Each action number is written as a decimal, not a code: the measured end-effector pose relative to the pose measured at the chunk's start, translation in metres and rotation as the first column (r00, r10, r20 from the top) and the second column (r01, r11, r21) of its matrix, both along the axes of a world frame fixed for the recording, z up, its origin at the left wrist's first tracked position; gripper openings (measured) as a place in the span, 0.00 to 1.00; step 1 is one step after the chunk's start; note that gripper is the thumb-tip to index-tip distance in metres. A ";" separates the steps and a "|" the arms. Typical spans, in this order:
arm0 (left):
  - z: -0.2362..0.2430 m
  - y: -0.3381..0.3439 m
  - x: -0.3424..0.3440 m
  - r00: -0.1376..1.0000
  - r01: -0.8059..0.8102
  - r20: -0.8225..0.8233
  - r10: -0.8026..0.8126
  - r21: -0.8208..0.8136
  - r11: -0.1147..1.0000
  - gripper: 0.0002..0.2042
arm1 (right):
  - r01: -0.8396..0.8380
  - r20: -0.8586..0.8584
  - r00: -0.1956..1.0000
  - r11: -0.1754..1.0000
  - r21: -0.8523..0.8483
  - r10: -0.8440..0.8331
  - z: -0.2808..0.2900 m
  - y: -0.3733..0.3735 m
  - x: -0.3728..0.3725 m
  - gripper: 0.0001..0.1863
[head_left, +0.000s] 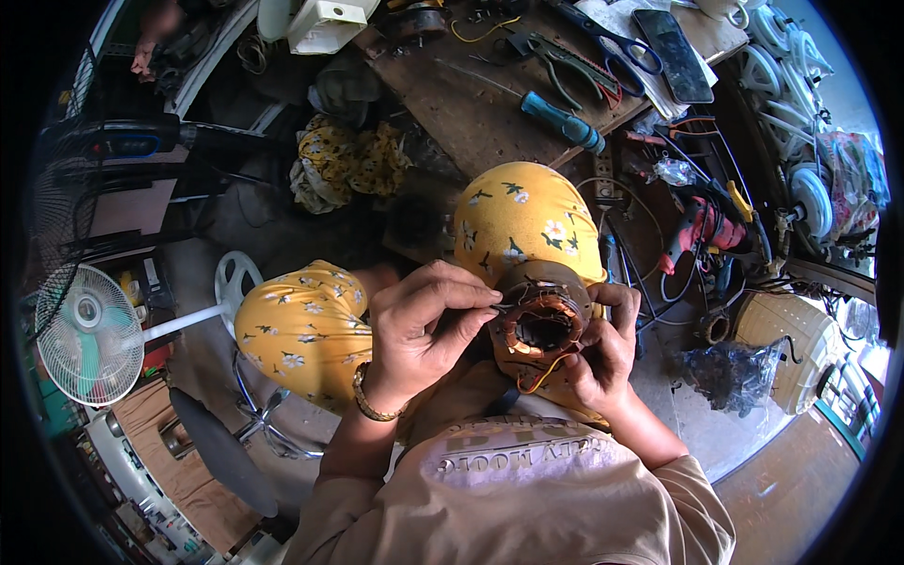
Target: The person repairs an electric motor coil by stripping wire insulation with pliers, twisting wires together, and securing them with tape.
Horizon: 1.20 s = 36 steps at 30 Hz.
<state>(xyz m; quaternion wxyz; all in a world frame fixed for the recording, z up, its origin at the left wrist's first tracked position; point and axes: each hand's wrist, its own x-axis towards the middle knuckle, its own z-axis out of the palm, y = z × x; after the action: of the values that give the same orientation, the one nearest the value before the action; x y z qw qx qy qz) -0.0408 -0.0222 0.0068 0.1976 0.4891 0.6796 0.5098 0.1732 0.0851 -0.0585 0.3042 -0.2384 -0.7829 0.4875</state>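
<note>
A round motor stator (540,322) with copper windings sits in front of my chest, above my knees in yellow flowered trousers (303,325). My right hand (603,353) grips the stator from the right and below. My left hand (424,325), with a gold bracelet on its wrist, pinches a thin wire at the stator's left rim. A yellow wire hangs from the stator's underside.
A wooden workbench (471,104) lies ahead with a blue-handled screwdriver (563,121), pliers (565,66), scissors (617,47) and a dark phone (672,42). A red power drill (702,226) lies to the right, a standing fan (89,330) on the left, a stool (221,452) below it.
</note>
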 end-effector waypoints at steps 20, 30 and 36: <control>-0.002 0.005 0.002 0.995 -0.020 -0.096 0.024 0.044 0.999 0.06 | -0.011 -0.016 1.000 1.000 0.026 0.011 0.002 0.004 -0.001 0.13; -0.009 0.006 0.010 0.995 -0.057 0.083 0.055 0.023 0.998 0.07 | -0.023 -0.002 1.000 0.997 0.069 0.023 0.005 0.004 -0.004 0.15; -0.010 0.007 0.011 0.984 -0.090 0.152 0.090 -0.011 0.996 0.06 | -0.028 0.009 1.000 0.997 0.074 0.027 0.006 0.005 -0.005 0.14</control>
<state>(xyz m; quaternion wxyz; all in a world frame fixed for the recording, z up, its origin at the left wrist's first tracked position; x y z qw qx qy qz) -0.0294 -0.0157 -0.0032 0.2269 0.4169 0.6850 0.5527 0.1684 0.0899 -0.0527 0.3029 -0.2182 -0.8050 0.4612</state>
